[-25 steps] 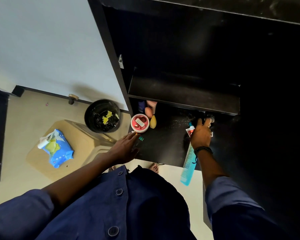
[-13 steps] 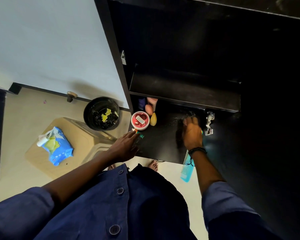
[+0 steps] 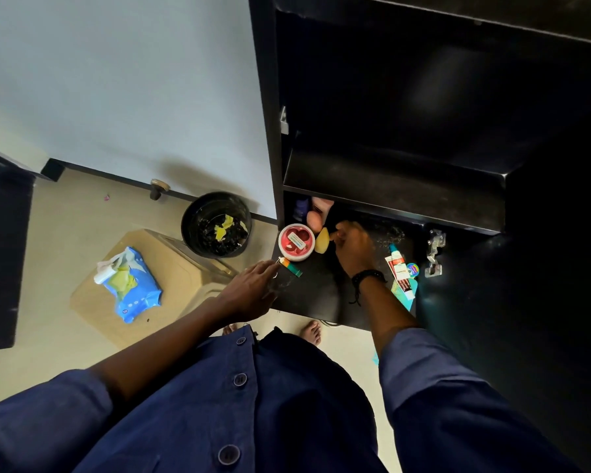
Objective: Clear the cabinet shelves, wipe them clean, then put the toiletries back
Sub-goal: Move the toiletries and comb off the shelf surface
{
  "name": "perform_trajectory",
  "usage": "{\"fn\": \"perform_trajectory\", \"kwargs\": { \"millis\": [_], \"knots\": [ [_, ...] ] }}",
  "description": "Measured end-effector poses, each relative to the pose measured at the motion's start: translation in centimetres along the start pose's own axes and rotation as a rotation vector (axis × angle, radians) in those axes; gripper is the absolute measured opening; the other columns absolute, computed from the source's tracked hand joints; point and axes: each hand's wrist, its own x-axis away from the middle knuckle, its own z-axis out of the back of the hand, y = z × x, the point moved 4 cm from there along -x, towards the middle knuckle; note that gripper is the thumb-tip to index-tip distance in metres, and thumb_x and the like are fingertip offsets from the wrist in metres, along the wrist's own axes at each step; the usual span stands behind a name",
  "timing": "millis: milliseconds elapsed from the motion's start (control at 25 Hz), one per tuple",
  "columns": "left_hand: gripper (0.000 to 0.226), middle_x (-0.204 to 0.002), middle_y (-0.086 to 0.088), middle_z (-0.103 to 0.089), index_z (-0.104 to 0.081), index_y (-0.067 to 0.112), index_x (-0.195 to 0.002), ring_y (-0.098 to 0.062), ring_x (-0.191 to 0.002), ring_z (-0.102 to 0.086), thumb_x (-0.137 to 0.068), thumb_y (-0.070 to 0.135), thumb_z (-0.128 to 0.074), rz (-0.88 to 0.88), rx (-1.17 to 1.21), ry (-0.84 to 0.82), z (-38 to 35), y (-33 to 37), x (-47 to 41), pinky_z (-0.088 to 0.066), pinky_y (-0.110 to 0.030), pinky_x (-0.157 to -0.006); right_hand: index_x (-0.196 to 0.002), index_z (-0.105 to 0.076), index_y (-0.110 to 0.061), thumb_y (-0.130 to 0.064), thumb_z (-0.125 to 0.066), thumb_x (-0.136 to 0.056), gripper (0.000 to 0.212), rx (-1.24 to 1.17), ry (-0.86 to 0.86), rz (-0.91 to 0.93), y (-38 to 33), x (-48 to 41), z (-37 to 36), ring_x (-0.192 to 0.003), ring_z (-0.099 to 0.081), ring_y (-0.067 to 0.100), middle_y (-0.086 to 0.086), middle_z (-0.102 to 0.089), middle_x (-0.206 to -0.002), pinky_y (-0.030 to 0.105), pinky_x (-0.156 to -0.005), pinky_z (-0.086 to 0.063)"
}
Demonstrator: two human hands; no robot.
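Yellow sponge [image 3: 322, 240] now beside right hand [image 3: 354, 249], toothpaste tube [image 3: 400, 271] uncovered

Red tin [image 3: 296, 242], toothpaste [image 3: 400, 269] on black shelf [image 3: 318, 288]

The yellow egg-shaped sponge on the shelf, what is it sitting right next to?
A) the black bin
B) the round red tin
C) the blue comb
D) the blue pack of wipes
B: the yellow sponge lies on the dark shelf right beside the round red tin, well away from the other three.
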Motion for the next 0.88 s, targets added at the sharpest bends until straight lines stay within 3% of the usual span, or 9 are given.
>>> {"fn": "perform_trajectory", "kwargs": {
  "millis": [240, 520, 680, 880],
  "knots": [
    [0.067, -0.158, -0.008, -0.014, -0.014, 0.017, -0.151, -0.025, -0.146, -0.014, -0.096, 0.032, -0.049, 0.027, 0.008, -0.008, 0.1, -1.0, -0.3, -0.023, -0.039, -0.118, -0.091, -0.067, -0.006, -0.006, -0.054, -0.084, 0.015, 0.074, -0.097, 0.071, -0.7, -1.9, -0.9, -0.093, -0.063, 0.038, 0.018, -0.070, -0.093, 0.042, -0.077, -0.052],
    [0.068, -0.158, -0.009, -0.015, -0.013, 0.017, -0.151, -0.026, -0.145, -0.016, -0.096, 0.034, -0.049, 0.015, 0.003, -0.041, 0.2, -0.3, -1.0, -0.023, -0.039, -0.117, -0.109, -0.066, -0.006, 0.008, -0.053, -0.077, 0.038, -0.050, -0.113, -0.036, 1.8, -2.1, -1.8, -0.094, -0.064, 0.036, 0.017, -0.069, -0.102, 0.047, -0.086, -0.053],
    [0.069, -0.158, -0.009, -0.016, -0.014, 0.017, -0.151, -0.026, -0.145, -0.018, -0.095, 0.035, -0.051, -0.015, -0.001, -0.056, -0.1, 0.3, -1.5, -0.025, -0.039, -0.117, -0.124, -0.057, -0.005, 0.000, -0.056, -0.084, 0.040, -0.036, -0.065, -0.177, 3.8, -0.4, -1.0, -0.110, -0.057, 0.038, 0.020, -0.062, -0.116, 0.047, -0.097, -0.046],
    [0.068, -0.157, -0.009, -0.017, -0.016, 0.015, -0.150, -0.025, -0.146, -0.015, -0.095, 0.033, -0.050, -0.069, -0.019, -0.086, -0.7, 1.9, -2.1, -0.021, -0.035, -0.116, -0.124, -0.051, -0.003, -0.010, -0.056, -0.084, 0.041, 0.125, 0.094, -0.371, 8.3, 3.4, 2.0, -0.111, -0.053, 0.042, 0.021, -0.054, -0.122, 0.044, -0.092, -0.044]
  ]
}}
